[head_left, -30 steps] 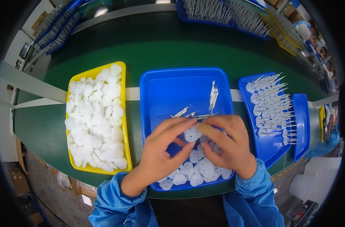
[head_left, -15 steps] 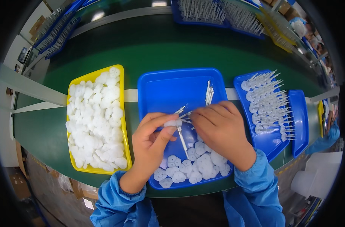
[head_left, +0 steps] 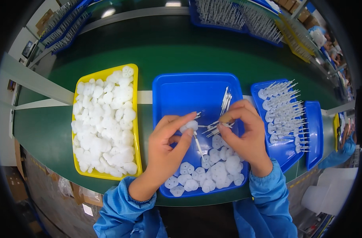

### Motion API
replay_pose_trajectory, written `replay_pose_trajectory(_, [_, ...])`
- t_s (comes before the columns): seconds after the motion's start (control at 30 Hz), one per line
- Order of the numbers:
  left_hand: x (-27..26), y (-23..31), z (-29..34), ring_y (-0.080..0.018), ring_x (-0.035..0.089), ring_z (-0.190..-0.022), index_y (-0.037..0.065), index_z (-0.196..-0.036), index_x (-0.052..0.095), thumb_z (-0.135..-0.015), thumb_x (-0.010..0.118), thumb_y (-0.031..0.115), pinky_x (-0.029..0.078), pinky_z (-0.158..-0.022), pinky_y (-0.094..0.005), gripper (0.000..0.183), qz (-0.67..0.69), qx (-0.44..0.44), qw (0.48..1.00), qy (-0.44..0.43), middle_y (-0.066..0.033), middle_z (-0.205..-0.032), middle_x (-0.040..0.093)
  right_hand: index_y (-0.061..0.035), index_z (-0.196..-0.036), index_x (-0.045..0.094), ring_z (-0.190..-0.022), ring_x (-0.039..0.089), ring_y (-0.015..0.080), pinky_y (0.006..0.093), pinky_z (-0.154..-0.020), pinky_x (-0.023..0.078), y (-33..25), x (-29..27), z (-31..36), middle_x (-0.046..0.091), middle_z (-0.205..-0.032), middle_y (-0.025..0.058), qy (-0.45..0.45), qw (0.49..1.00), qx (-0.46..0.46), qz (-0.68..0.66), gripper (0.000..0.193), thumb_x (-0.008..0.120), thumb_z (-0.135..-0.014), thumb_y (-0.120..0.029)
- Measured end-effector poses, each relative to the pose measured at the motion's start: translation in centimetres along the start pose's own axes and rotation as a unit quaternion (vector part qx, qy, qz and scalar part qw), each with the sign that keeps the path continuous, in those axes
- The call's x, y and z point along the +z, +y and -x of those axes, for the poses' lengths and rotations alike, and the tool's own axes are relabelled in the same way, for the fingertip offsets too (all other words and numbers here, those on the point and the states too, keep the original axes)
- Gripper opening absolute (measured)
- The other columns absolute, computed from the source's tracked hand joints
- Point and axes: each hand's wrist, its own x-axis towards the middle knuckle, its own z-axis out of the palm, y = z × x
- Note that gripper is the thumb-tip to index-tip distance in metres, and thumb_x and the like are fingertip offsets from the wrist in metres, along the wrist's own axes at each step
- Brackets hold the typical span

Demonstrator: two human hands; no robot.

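Note:
My left hand (head_left: pixel 165 144) pinches a scalloped white plastic disc (head_left: pixel 191 125) between thumb and fingers, over a blue tray (head_left: pixel 181 89). Thin white rods jut out from this disc, one slanting down toward the tray. Beside it my right hand (head_left: pixel 250 137) is closed, thumb and forefinger gripping several thin white rods (head_left: pixel 213 130) that point left toward the disc. More loose rods (head_left: pixel 226 99) lean at the tray's right side. A heap of similar white discs (head_left: pixel 208 174) covers the near end of the tray.
To the left, a yellow tray (head_left: pixel 135 119) is piled with white discs. On the right, a blue tray (head_left: pixel 286 158) holds rows of discs with rods standing in them, partly over another blue tray (head_left: pixel 314 131). Racked trays of rods (head_left: pixel 220 16) line the green bench's far side.
My right hand has drawn back a little to the right, and the rods in its fingers now show. My left hand still holds the disc. The whole view has shifted slightly.

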Motion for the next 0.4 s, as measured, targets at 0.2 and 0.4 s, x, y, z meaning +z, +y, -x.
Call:
replay_pose_trajectory(0.2, [0.2, 0.4, 0.1, -0.0184, 0.073, -0.117, -0.005, -0.138, 0.072, -0.103, 0.069, -0.010, 0.065, -0.096, -0.0278, 0.035, -0.008, -0.039, 0.998, -0.044, -0.0111, -0.126, 0.065, 0.0003, -0.102, 0.078, -0.093, 0.079, 0.0188, 0.0325, -0.080, 0.060, -0.4, 0.7, 2.0, 0.082, -0.101, 0.0105, -0.023, 0.983, 0.035, -0.179, 0.015, 0.084, -0.089, 0.004])
replay_pose_trajectory(0.4, [0.1, 0.1, 0.4, -0.0224, 0.074, -0.121, -0.006, -0.138, 0.071, -0.102, 0.071, -0.010, 0.066, -0.098, -0.0308, 0.036, 0.017, -0.032, 0.998, -0.046, -0.0132, -0.129, 0.066, -0.0060, -0.104, 0.082, -0.081, 0.082, 0.0238, 0.0307, -0.075, 0.064, -0.5, 1.0, 2.5, 0.085, -0.099, 0.0103, -0.053, 0.998, 0.003, 0.028, 0.016, 0.088, -0.090, -0.003])
